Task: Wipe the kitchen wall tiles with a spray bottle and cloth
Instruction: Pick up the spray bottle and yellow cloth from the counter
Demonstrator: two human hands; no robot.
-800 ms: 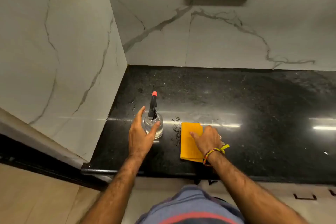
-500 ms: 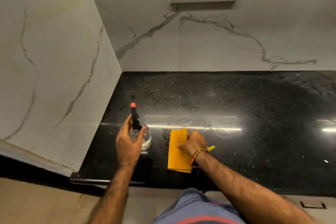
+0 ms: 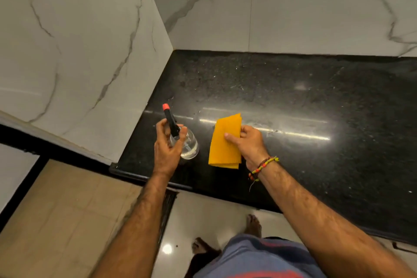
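Two hands: the left (image 3: 168,151) at about eight o'clock on the worktop (image 3: 293,101), the right (image 3: 250,144) just beside it toward three. One spray bottle (image 3: 180,140), in the left. One yellow cloth (image 3: 224,142), folded, in the right. One beaded wristband (image 3: 262,166), on the right wrist. Two bare feet (image 3: 252,224) at six o'clock on the floor. Two tiled walls (image 3: 304,11) meet in one corner at eleven.

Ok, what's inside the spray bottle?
The clear spray bottle shows a little clear liquid at the bottom and a thin dip tube. The left hand covers its near side, so the rest is hidden.
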